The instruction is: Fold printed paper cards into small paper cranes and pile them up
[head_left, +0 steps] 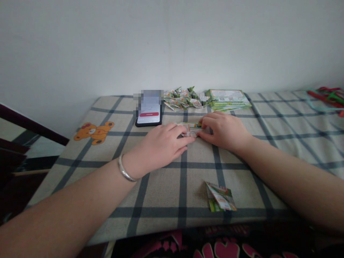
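Observation:
A small flat printed sachet (192, 129), pale with green and orange, lies on the checked cloth between my hands. My left hand (170, 141), with a silver bangle at the wrist, covers its left end, fingers resting on and along it. At the other end, my right hand (221, 129) grips the sachet between thumb and curled fingers. Both palms face down, low over the table. Nearer to me lies a folded green and white wrapper (220, 197), apart from both hands. The sachet's two ends are hidden under my fingers.
Behind my hands are a phone (149, 109) with a lit screen, a pile of twisted green wrappers (185, 98) and a green box (228, 99). A bear figure (94, 133) lies left on the tablecloth (113, 197). Red and green items (329, 96) sit far right.

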A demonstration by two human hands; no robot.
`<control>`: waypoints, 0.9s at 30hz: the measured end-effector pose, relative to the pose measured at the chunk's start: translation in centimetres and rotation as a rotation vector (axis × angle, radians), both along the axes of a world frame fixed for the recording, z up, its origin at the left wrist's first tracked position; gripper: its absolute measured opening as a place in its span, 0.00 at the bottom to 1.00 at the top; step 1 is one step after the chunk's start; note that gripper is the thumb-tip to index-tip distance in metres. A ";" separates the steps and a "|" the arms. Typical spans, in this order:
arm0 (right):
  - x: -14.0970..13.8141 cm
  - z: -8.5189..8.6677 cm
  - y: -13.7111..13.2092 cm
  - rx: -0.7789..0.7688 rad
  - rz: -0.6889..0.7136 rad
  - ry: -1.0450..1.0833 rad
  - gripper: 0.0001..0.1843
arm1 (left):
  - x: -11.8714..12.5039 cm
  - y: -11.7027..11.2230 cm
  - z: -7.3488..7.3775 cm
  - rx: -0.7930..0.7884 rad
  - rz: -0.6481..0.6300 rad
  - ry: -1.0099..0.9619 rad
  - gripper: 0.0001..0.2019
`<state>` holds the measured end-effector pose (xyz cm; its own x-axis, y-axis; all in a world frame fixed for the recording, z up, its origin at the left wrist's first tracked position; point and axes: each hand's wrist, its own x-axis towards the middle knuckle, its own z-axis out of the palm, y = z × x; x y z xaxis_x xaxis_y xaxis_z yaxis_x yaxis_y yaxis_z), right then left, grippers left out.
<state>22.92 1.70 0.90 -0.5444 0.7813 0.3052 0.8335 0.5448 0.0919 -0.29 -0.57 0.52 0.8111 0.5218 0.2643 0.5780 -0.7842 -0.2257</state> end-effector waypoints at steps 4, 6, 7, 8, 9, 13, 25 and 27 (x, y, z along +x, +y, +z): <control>0.2 -0.4 0.3 -0.015 0.006 0.077 0.12 | -0.1 0.5 -0.3 0.009 -0.091 -0.017 0.13; 0.3 -0.7 0.5 -0.015 0.026 0.147 0.17 | -0.1 0.6 -0.4 0.006 -0.120 -0.031 0.12; 0.4 -0.9 0.5 -0.017 0.042 0.181 0.20 | -0.1 0.7 -0.4 0.004 -0.129 -0.037 0.13; 0.4 -1.0 0.6 -0.026 0.066 0.205 0.21 | -0.2 0.7 -0.4 0.002 -0.133 -0.042 0.13; 0.4 -1.1 0.7 -0.036 0.086 0.220 0.22 | -0.2 0.7 -0.4 -0.003 -0.130 -0.046 0.13; 0.3 -0.9 0.6 -0.064 0.106 0.231 0.20 | -0.2 0.6 -0.2 -0.024 -0.060 -0.060 0.10; -0.3 -0.2 -0.3 -0.075 0.196 0.276 0.14 | -0.4 1.0 0.0 -0.044 0.104 -0.107 0.11; -0.4 -0.2 -0.5 -0.108 0.229 0.298 0.13 | -0.5 1.1 -0.2 -0.053 0.104 -0.110 0.12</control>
<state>22.50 1.20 0.74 -0.6086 0.6859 0.3988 0.6704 0.7134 -0.2039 -0.83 0.56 0.28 0.7197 0.6169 0.3186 0.6756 -0.7281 -0.1161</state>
